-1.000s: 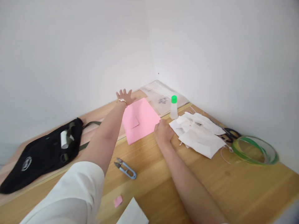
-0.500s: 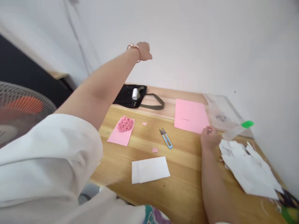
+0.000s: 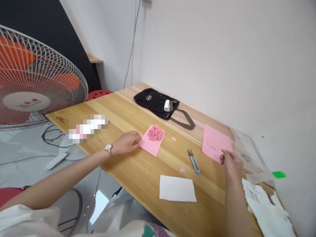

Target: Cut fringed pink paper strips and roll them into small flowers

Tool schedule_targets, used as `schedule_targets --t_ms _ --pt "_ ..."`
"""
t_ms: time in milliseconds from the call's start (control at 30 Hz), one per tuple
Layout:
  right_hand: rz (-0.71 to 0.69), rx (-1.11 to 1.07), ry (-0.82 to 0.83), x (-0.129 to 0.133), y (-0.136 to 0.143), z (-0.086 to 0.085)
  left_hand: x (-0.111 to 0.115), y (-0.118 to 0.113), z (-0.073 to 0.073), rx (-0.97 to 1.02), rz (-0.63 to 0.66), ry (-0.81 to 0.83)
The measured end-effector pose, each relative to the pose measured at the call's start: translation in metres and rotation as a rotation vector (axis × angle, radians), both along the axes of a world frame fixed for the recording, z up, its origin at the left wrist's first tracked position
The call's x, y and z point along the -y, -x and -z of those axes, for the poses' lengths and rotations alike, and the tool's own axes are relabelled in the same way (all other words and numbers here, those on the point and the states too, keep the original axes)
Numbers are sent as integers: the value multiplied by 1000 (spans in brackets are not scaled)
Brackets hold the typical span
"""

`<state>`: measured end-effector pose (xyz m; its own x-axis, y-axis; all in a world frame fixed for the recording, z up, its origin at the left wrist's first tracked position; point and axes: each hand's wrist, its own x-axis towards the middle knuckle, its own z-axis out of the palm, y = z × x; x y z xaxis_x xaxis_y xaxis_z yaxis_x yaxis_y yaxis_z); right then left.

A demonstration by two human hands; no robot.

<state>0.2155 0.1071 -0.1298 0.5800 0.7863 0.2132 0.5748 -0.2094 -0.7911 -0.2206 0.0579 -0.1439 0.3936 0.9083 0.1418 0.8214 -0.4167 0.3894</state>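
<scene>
My left hand (image 3: 127, 142) is at the left edge of a small pink sheet (image 3: 151, 148), with fingers loosely bent and apart; I cannot tell whether they touch it. On that sheet lies a heap of tiny pink pieces (image 3: 155, 132). My right hand (image 3: 231, 160) rests at the near right corner of a larger pink sheet (image 3: 216, 140), index finger stretched over it and the other fingers curled under. Between the hands lie blue thread snips (image 3: 194, 162), blades pointing away, and two small pink scraps, one of them a square (image 3: 182, 169). A folded white cloth or paper (image 3: 177, 188) lies nearest me.
Toward the wall, a black bag (image 3: 153, 102) with a strap holds a white roll (image 3: 167, 105) on top. A clear plastic sheet (image 3: 249, 149) and white scraps (image 3: 268, 210) lie at right. A large fan (image 3: 44, 75) stands left, near a blurred-out object (image 3: 87, 128).
My left hand has come down from in front of the wall to the small pink sheet. My right hand's index finger has straightened over the larger sheet. The view has turned left.
</scene>
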Motion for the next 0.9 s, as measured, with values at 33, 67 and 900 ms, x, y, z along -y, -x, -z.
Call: schedule_targets --t_ms 33,67,900 --pt "-117 -41 31 -1 18 -8 4 -1 4 -29 71 16" --pt "-335 -97 107 -3 36 -14 7 -3 8 -54 136 28" --pt "-933 499 839 -115 221 0 -9 -8 25 -431 225 -301"
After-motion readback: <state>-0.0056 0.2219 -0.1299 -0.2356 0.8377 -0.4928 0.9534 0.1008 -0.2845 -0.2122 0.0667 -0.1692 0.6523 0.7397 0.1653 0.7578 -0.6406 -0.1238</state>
